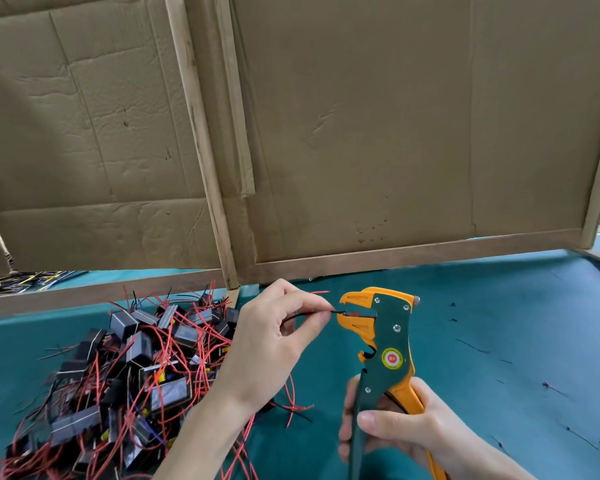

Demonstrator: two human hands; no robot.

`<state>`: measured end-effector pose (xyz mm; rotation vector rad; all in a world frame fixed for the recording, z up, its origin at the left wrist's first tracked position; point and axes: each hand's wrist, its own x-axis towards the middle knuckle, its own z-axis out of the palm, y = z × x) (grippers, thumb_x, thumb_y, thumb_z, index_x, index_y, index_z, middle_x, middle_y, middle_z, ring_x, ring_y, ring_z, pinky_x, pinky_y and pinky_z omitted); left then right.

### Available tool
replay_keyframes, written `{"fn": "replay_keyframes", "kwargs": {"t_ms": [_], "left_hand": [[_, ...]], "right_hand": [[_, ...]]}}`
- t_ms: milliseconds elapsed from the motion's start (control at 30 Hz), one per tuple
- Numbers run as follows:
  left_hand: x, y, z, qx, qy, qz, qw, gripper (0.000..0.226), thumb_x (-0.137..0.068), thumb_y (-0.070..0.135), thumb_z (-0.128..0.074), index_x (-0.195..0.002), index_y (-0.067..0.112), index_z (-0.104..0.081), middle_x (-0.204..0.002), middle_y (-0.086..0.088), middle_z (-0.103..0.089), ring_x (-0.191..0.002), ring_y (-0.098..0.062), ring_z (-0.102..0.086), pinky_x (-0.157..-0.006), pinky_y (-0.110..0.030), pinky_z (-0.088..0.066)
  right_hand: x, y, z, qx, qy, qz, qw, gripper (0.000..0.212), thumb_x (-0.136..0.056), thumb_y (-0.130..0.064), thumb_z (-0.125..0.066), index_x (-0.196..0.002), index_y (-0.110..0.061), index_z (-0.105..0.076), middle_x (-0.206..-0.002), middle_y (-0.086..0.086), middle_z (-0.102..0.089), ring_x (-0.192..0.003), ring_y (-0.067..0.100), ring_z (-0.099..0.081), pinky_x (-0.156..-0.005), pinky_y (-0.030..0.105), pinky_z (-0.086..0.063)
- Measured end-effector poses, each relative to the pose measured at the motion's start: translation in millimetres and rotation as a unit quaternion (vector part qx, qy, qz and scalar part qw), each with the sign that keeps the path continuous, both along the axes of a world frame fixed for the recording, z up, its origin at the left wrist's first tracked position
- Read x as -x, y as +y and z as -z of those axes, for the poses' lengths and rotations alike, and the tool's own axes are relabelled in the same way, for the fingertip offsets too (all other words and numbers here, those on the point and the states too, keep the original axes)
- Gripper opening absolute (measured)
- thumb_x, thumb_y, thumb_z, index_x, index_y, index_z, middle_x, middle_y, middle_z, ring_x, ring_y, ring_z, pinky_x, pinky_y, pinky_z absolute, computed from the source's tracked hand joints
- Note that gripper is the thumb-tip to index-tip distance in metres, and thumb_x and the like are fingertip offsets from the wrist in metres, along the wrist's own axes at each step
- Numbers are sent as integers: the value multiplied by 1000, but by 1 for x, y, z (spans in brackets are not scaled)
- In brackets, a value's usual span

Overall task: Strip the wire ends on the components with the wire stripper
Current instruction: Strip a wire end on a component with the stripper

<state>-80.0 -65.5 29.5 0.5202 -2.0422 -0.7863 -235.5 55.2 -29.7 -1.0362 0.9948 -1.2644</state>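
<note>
An orange and dark green wire stripper [388,344] stands upright at centre right, and my right hand [406,427] is wrapped around its handles. Its orange jaws point left. My left hand [274,337] pinches a thin black wire [336,311] between thumb and forefinger, and the wire's tip lies between the jaws. A red wire end [321,292] sticks out just above my fingers. The component that the wire belongs to is hidden behind my left hand.
A pile of small black components with red and black wires [136,375] covers the left of the teal table mat [499,323]. Cut insulation bits [548,386] lie scattered on the right. Cardboard panels on wooden frames [361,133] wall off the back.
</note>
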Motion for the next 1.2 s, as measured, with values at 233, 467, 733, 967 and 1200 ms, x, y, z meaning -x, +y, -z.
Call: {"fn": "replay_keyframes", "kwargs": {"t_ms": [233,467,733,967,1200], "left_hand": [[-3,-1,-4,-32,-21,16,999,9,-82,27,-70,-80,35,-74,-83,11,-61,-67,-8,-52,-60,-22,-41],[-6,0,-7,-32,-44,15,998,8,-83,30,-69,-79,35,-72,-83,13,-59,-69,-6,-53,-60,-17,-40],[-6,-1,-8,-36,-56,21,998,7,-83,26,-70,-79,32,-73,-81,13,-58,-62,-2,-46,-60,-14,-36],[-8,-2,-10,-27,-63,31,997,15,-83,24,-71,-75,37,-71,-81,11,-58,-60,-3,-41,-60,-15,-34],[-9,-2,-11,-36,-67,42,996,13,-84,24,-70,-76,35,-72,-80,14,-57,-60,-2,-43,-60,-14,-34]], "right_hand": [[0,0,0,5,11,-11,1000,28,-71,-19,-81,-93,-6,-69,-91,27,-69,-87,42,-69,-78,40,-54],[2,-1,0,5,35,-15,999,27,-73,-24,-83,-93,-10,-70,-93,25,-70,-89,42,-69,-81,41,-54],[4,-1,0,17,60,-6,998,25,-74,-20,-80,-91,-6,-68,-89,25,-70,-85,40,-69,-77,39,-53],[1,-1,-2,23,85,17,996,16,-74,-28,-79,-76,-18,-67,-77,20,-69,-71,34,-69,-66,28,-50],[-2,1,-3,14,135,54,989,34,-66,-39,-79,-66,-8,-65,-59,18,-65,-53,27,-60,-60,30,-48]]}}
